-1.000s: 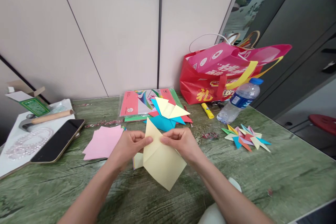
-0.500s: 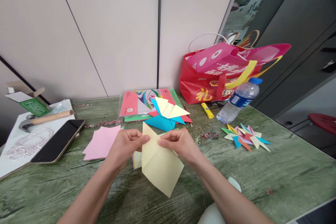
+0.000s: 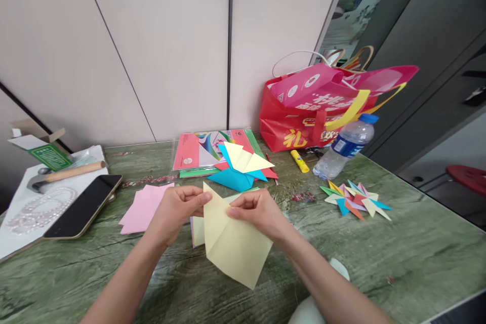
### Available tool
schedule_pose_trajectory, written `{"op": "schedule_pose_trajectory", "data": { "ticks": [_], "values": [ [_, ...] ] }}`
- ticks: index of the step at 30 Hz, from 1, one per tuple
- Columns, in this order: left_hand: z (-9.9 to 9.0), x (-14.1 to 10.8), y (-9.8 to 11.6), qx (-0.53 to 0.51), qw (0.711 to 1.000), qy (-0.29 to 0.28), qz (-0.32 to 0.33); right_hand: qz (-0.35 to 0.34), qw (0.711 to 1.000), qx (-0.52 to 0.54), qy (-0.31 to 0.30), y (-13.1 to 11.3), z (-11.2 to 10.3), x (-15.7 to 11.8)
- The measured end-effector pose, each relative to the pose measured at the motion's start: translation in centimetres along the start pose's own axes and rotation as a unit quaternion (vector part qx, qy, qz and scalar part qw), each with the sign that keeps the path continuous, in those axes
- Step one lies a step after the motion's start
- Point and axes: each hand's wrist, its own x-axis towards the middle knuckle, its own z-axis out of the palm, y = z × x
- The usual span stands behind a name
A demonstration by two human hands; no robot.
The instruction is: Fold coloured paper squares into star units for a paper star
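Note:
Between my two hands is a pale yellow sheet of paper [image 3: 239, 248], creased and partly folded, raised above the table. My left hand [image 3: 182, 207] pinches its upper left edge between thumb and fingers. My right hand [image 3: 256, 210] pinches the upper right part, thumb on the near face. Behind the sheet, a small stack of coloured paper [image 3: 198, 230] shows only in part. Just beyond lie folded paper pieces [image 3: 235, 174] in blue, red and cream. To the left of my left hand is a pile of pink paper sheets [image 3: 142, 210].
At the back stand a red bag [image 3: 292, 116] and a water bottle [image 3: 343, 147], with a yellow glue stick [image 3: 299, 161] nearby. Folded paper stars [image 3: 355, 200] lie right. On the left are a phone [image 3: 85, 207], a hammer [image 3: 72, 172] and a bead string [image 3: 41, 210]. A paper pack [image 3: 190, 149] lies behind.
The yellow sheet has opened a little wider, its lower corner shifting right and down. My left hand has moved slightly left; both hands keep their pinch.

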Motion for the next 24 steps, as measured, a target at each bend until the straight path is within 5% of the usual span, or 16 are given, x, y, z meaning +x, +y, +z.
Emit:
{"op": "schedule_pose_trajectory", "data": {
  "ticks": [8, 24],
  "values": [
    [0.32, 0.07, -0.24, 0.001, 0.999, 0.032, 0.018, 0.001, 1.000, 0.001, -0.002, -0.21, 0.26, -0.18],
    [-0.18, -0.08, -0.08, 0.037, 0.999, -0.027, -0.002, 0.000, 1.000, -0.011, 0.003, -0.02, 0.16, -0.05]
  ]
}}
